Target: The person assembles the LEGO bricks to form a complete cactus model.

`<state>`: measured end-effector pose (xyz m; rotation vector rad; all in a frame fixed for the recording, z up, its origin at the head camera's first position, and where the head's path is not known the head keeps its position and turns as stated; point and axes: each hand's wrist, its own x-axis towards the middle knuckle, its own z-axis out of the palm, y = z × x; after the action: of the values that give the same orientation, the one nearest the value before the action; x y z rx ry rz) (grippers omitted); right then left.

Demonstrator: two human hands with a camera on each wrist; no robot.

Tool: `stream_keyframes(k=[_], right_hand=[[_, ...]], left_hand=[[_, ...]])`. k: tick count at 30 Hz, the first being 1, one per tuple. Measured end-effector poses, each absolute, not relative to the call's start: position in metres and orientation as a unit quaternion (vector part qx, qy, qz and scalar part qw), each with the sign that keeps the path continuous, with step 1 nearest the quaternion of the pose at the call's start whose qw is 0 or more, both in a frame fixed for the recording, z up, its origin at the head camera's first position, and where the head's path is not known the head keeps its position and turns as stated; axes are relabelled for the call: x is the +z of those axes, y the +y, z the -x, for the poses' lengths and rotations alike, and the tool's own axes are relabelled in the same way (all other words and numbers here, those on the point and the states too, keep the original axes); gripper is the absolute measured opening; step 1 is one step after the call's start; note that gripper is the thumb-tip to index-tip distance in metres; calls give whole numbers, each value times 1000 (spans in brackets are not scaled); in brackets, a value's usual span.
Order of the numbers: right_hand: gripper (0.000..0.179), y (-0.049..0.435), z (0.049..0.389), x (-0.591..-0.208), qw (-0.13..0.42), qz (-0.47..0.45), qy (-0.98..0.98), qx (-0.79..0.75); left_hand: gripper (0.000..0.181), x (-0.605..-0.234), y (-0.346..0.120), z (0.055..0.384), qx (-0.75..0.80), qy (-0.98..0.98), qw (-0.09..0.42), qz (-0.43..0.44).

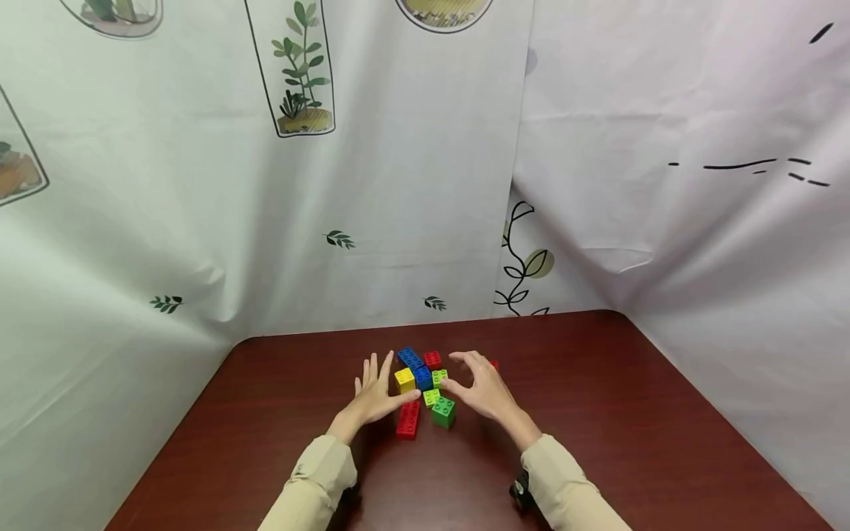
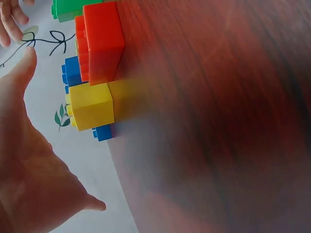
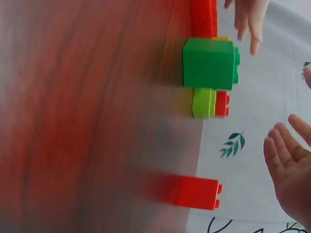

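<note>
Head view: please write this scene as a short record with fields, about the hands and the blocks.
Left hand: fingers spread, holding nothing
Right hand: holding nothing
Between hands: yellow block, blue blocks, light green blocks
Nearer the person: long red block, dark green block
Apart: one red block, partly behind right hand
Surface: reddish-brown table
Backdrop: pale cloth, plant prints

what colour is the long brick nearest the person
Red; the brick shows best in the head view.

The left wrist view crops the green block (image 2: 75,9) (top edge).
</note>
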<state>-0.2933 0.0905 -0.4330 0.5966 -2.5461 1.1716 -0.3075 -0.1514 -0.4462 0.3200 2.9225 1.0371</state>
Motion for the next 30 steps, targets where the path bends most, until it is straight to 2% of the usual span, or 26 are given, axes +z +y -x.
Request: stream_keyframes(k=[4, 10, 21, 30], right_hand=[[40, 86, 289, -437, 134, -228, -850, 456], [30, 82, 282, -443, 75, -216, -823, 519], [18, 73, 269, -449, -60, -236, -768, 592], [21, 67, 266, -455, -158, -252, -764, 573]], left_hand=[[106, -450, -151, 310, 347, 931, -21, -108], [94, -453, -151, 312, 367, 919, -67, -124], [75, -463, -153, 318, 394, 908, -76, -119], [58, -466, -153, 325, 429, 895, -72, -100]])
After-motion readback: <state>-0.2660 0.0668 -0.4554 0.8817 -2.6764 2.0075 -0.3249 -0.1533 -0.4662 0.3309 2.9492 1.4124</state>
